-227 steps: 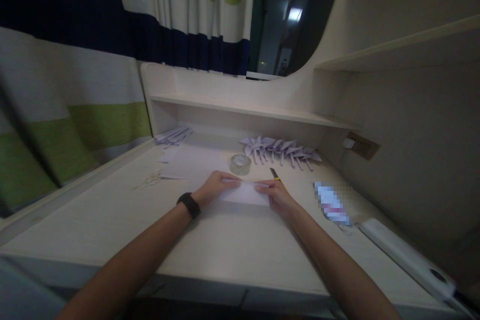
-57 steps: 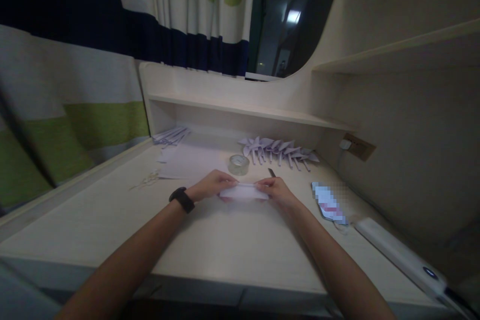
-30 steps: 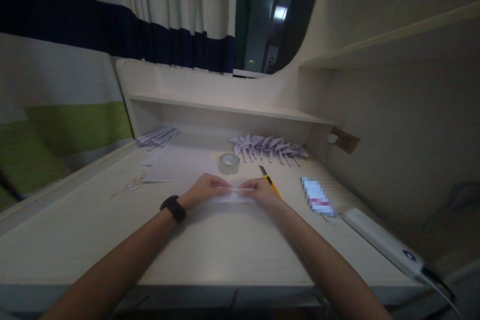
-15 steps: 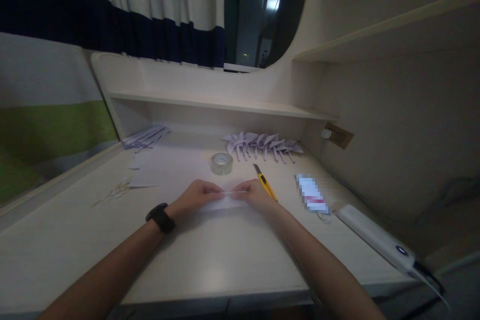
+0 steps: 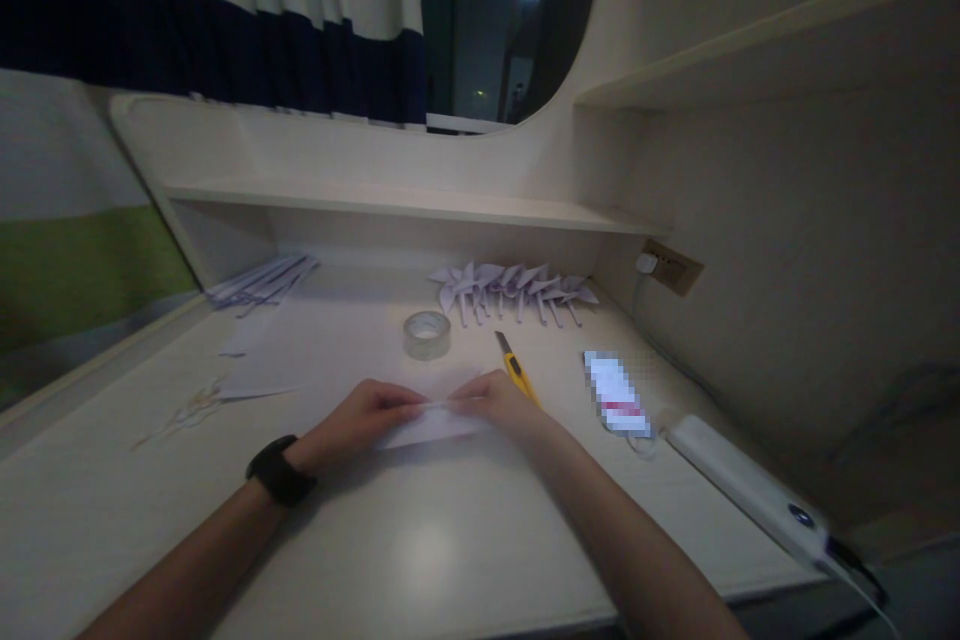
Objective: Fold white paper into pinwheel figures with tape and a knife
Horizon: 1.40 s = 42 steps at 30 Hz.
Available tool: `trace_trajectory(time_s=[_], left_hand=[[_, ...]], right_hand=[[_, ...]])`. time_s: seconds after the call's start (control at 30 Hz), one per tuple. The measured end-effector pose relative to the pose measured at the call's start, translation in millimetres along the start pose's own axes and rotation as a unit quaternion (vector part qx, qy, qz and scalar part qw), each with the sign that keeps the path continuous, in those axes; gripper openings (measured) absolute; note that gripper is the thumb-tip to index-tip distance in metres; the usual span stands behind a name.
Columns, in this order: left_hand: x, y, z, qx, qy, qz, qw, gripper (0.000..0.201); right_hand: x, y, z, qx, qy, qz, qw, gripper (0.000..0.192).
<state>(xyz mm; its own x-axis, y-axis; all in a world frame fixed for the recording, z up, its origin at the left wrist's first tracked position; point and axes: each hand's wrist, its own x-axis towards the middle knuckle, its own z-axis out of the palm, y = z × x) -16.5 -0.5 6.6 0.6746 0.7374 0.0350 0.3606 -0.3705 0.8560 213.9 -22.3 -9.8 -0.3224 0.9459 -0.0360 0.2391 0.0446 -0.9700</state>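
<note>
While both hands, left hand (image 5: 358, 418) and right hand (image 5: 498, 402), pinch the folded white paper strip (image 5: 429, 425) before the clear tape roll (image 5: 427, 334), creasing seemingly continues; pressing flat likely follows.

text: none legible | pixelated packet (image 5: 616, 392) on desk (image 5: 420, 540): print unreadable

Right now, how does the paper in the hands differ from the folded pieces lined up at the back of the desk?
The paper strip is one flat, narrow piece, pinched by the left hand and right hand; the folded pieces are many, finished into pointed shapes with stems. The strip lies near the person; the folded pieces sit untouched under the shelf. Both look pale.
</note>
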Motion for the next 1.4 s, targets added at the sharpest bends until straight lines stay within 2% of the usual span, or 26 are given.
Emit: trace_trajectory(time_s=[0.17,0.37,0.67,0.87,1.13,1.4], left_hand=[[-1,6,-6.5,-0.024,-0.051,0.004,0.998,0.034],[-1,-3,-7.3,0.000,-0.054,-0.005,0.999,0.037],[-1,0,-8.9,-0.038,-0.034,-0.035,0.998,0.034],[-2,-1,-10.1,-0.058,-0.074,-0.033,0.995,0.034],[0,-6,-6.0,-0.029,0.006,-0.053,0.998,0.037],[-1,-2,-8.8,-0.011,0.003,-0.021,1.000,0.039]], right_hand=[[-8,-12,-4,0.037,-0.073,0.002,0.997,0.052],[-9,-10,-9,0.040,-0.113,-0.001,0.993,0.053],[-7,-4,-9,0.066,-0.081,-0.016,0.994,0.057],[-14,2,-5,0.116,-0.093,0.002,0.989,0.062],[-14,2,3,0.149,-0.034,0.006,0.988,0.060],[-16,2,4,0.159,-0.020,0.011,0.987,0.061]])
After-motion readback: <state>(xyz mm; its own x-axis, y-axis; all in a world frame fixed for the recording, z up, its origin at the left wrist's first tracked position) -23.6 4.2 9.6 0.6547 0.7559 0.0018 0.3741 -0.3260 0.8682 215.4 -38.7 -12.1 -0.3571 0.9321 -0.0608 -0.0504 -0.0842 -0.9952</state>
